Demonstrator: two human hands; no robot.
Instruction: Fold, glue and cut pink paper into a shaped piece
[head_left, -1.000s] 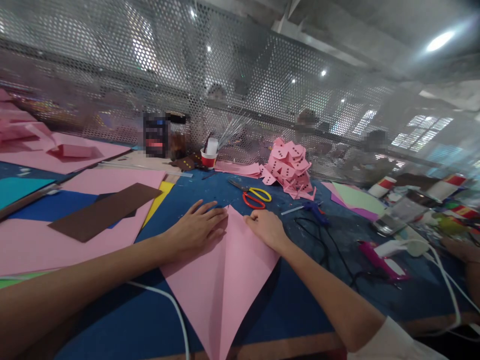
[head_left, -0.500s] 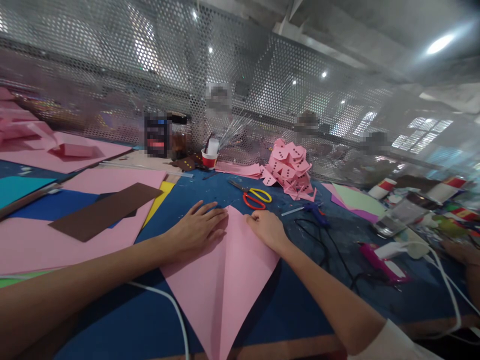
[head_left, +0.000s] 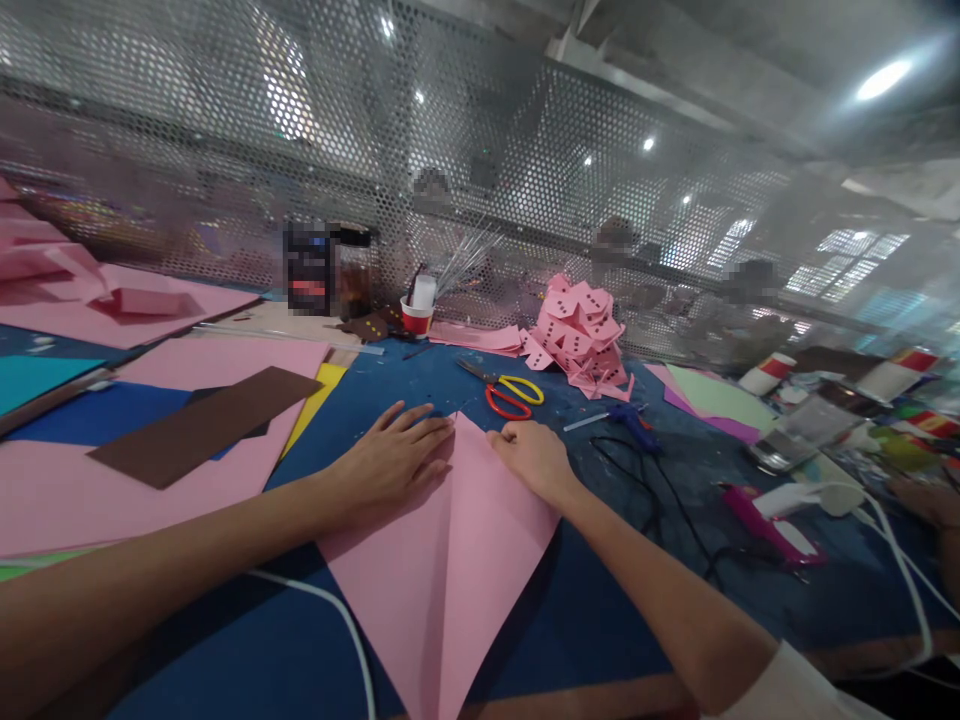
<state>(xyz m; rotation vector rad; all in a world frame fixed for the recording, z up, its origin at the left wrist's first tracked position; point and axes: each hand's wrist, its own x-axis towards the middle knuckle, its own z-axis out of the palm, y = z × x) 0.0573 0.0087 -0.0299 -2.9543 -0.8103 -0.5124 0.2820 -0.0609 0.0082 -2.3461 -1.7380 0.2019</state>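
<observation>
A pink paper sheet (head_left: 491, 545) lies in front of me, with a crease running down its middle and its lower point reaching the table's front edge. My left hand (head_left: 396, 455) rests flat on the sheet's upper left side, fingers spread. On the upper right, my right hand (head_left: 531, 458) has its fingers curled in a pinch at the paper's edge. Just beyond the sheet's top corner are scissors (head_left: 501, 389) with one red and one yellow handle. A blue glue gun (head_left: 634, 424) lies to the right of the scissors.
Pink paper pieces with dark dots (head_left: 577, 335) are piled at the back. Sheets, including a brown strip (head_left: 206, 425), cover the left. On the right are a magenta device (head_left: 776, 522), cables, a clear container (head_left: 810, 425) and part of another person's hand (head_left: 926, 498). Perforated metal (head_left: 495, 120) stands behind.
</observation>
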